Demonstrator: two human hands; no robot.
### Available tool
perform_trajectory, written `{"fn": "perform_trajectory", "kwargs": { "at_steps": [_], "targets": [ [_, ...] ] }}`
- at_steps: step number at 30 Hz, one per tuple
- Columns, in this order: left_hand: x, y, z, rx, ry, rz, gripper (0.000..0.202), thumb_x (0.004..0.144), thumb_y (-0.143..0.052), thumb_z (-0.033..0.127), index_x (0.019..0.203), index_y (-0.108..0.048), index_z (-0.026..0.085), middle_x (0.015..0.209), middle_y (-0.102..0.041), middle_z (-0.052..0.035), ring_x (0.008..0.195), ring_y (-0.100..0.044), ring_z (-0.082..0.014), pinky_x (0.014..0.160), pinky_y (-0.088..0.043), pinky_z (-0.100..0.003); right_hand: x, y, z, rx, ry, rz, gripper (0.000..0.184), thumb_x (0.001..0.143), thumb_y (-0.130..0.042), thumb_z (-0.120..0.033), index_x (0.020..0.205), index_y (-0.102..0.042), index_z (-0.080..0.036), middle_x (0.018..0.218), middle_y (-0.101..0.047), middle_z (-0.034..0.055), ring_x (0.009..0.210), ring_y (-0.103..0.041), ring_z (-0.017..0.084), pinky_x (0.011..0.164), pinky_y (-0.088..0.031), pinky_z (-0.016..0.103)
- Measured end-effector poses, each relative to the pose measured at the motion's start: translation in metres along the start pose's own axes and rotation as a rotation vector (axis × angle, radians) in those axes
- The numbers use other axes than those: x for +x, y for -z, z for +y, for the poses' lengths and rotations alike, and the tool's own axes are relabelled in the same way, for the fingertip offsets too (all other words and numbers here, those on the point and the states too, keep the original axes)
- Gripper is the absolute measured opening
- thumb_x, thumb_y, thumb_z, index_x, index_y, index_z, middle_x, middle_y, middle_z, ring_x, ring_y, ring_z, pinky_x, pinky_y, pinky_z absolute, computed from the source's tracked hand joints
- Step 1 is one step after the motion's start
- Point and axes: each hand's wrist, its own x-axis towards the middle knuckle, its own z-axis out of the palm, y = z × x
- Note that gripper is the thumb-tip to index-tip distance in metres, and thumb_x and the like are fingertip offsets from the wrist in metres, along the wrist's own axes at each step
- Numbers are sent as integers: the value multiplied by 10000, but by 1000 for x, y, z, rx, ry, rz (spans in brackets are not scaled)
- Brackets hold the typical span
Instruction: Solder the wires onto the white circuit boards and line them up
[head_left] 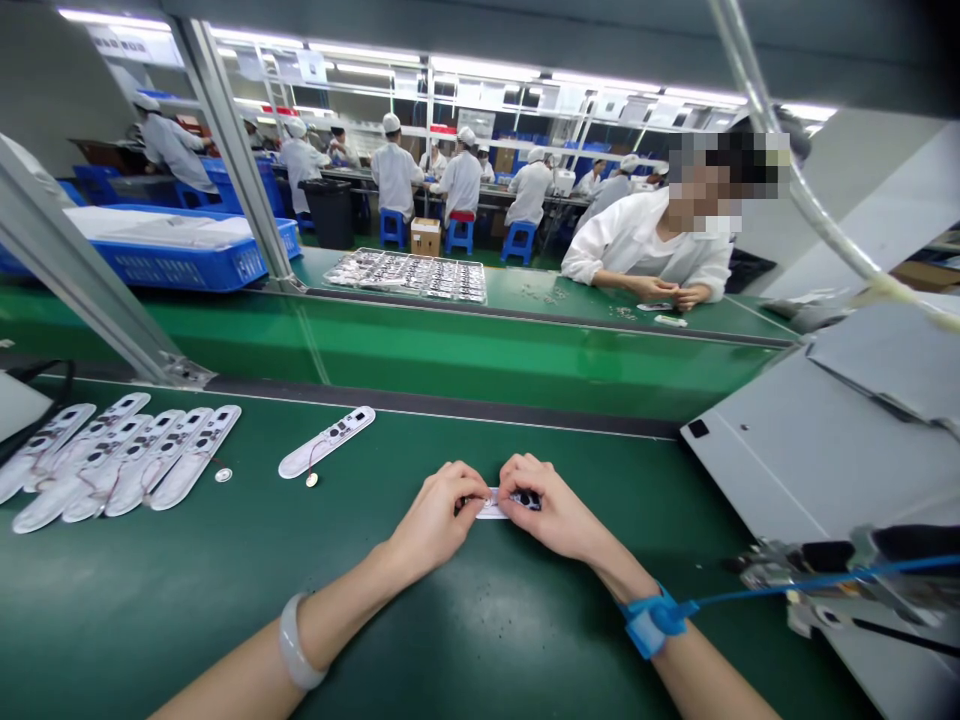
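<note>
Hands: left hand (439, 515) and right hand (551, 512) pinch one white strip (491, 506).
Crate (187, 265): blue, 10 o'clock, white sheets inside.
Tray (409, 275): 12 o'clock, small parts inside.
Loose strips (120, 455): 9 o'clock.

Mat (187, 620) found open nearside of left hand (439, 515) and right hand (551, 515), leftward barred by white strips (112, 460), rightward by grey panel (810, 450), tool (817, 575)

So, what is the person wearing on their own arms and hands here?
Both forearms are bare, no sleeves; no gloves on the left hand or right hand. A pale, smooth bangle circles the left wrist. A blue wrist strap wraps the right wrist, its thin blue cord running off rightward.
</note>
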Motion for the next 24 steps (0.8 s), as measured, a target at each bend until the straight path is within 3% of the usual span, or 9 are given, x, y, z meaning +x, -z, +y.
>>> {"fn": "perform_trajectory", "kwargs": {
  "at_steps": [24],
  "targets": [
    [4, -1, 1, 15, 78, 52, 102, 789, -549, 123, 834, -599, 200, 787, -581, 2, 732, -526, -150, 683, -437, -262, -1, -7, -1, -43, -19, 39, 112, 813, -514, -155, 716, -545, -202, 860, -579, 16, 866, -511, 168, 841, -338, 375]
  ]
}}
